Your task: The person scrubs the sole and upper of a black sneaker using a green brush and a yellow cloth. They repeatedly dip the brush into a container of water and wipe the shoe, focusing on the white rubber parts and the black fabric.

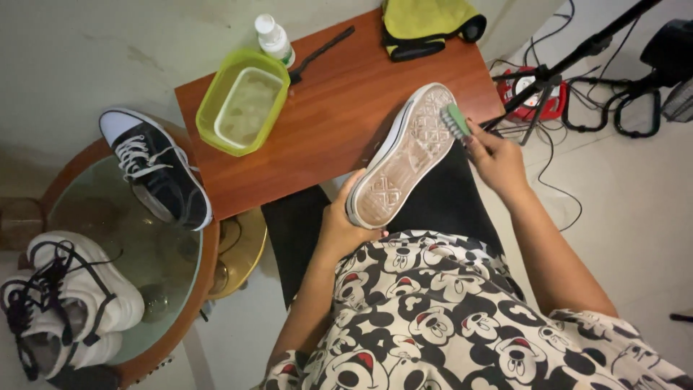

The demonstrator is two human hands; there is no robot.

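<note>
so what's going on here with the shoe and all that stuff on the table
A person is seated with a sneaker turned sole-up over their lap. The left hand grips it at the heel end, while the right hand presses a small green brush against the sole near the toe. On the wooden table stand a green tub of water, a small white bottle and a yellow cloth. A black sneaker and a white pair sit on a round glass table to the left.
</note>
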